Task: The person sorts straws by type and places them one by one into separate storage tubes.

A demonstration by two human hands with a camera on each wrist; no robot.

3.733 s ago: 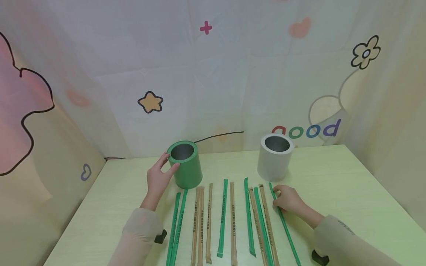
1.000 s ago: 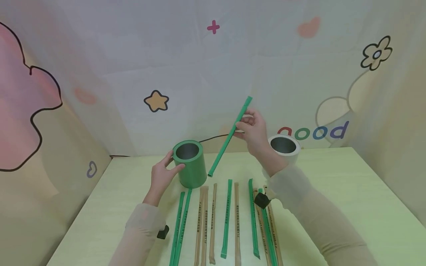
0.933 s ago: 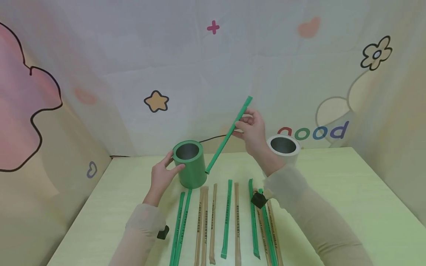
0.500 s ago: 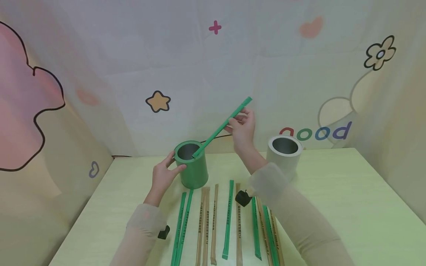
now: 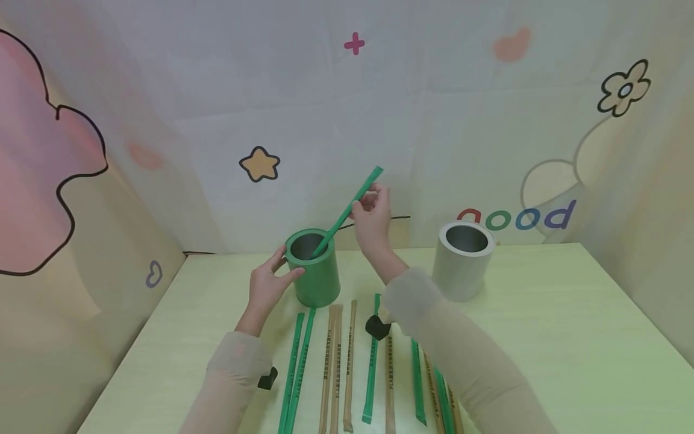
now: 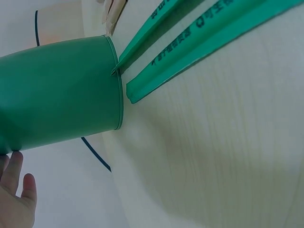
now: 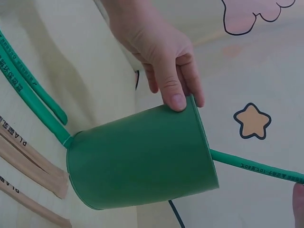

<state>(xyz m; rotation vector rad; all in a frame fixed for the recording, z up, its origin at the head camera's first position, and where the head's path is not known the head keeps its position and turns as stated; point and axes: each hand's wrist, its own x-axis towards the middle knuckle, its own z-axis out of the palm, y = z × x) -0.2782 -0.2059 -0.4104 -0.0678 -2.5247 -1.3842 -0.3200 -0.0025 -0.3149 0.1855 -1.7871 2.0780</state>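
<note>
A green wrapped straw [image 5: 352, 208] slants down into the mouth of a green cylindrical cup [image 5: 317, 280]. My right hand [image 5: 373, 223] pinches this straw between thumb and fingers, above and to the right of the rim. In the right wrist view, the straw [image 7: 256, 166] enters the cup's mouth; its lower end is hidden inside. My left hand [image 5: 269, 289] holds the cup at its upper left side, thumb on the front near the rim and fingers round the far side. The cup stands upright on the table.
A white cylindrical cup [image 5: 461, 274] stands at the back right. Several wrapped straws lie lengthwise across the table [image 5: 564, 337], among them green straws [image 5: 295, 367] and brown straws [image 5: 349, 367]. My right forearm passes over some of them. A printed cloth [image 5: 379, 108] hangs behind.
My right hand picked up the rightmost green straw from the table, carried it left and lowered its end into the green cup. My left hand stays on that cup.
</note>
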